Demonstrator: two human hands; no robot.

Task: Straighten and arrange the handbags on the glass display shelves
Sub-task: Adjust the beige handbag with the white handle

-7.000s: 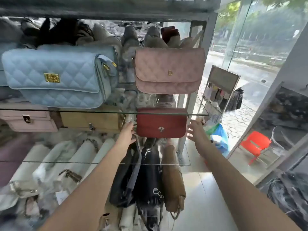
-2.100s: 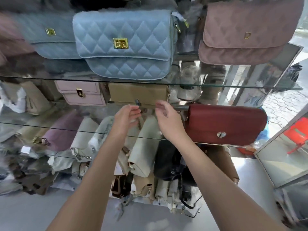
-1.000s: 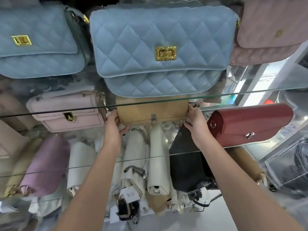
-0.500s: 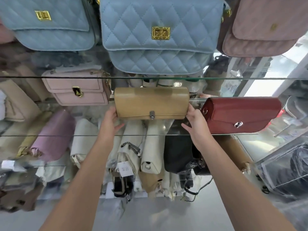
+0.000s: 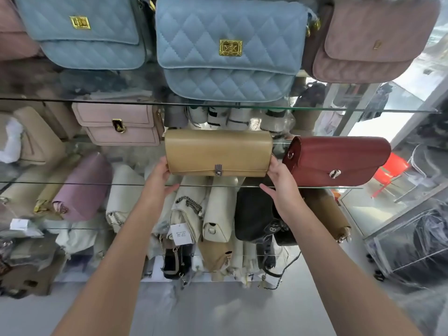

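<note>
Head view: the tan handbag (image 5: 218,151) stands upright on the middle glass shelf (image 5: 72,183), between the pink handbag (image 5: 118,124) at left and the red handbag (image 5: 337,161) at right. The left hand (image 5: 158,180) and right hand (image 5: 281,183) grip its two ends, fingers curled. Two blue quilted handbags (image 5: 228,49) sit on the shelf above.

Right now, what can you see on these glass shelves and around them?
quilted handbags: two, light blue, top shelf
flap handbag: one, dusty pink, top shelf right
clasp handbag: one, pale pink, middle shelf left
tan clutch: one, middle shelf centre, held at both ends
red clutch: one, middle shelf right
stacked bags: many, cream, lilac, black, tan, lower shelves
chair: one, red, beyond the glass
left hand: at the clutch's left end
right hand: at its right end
</note>
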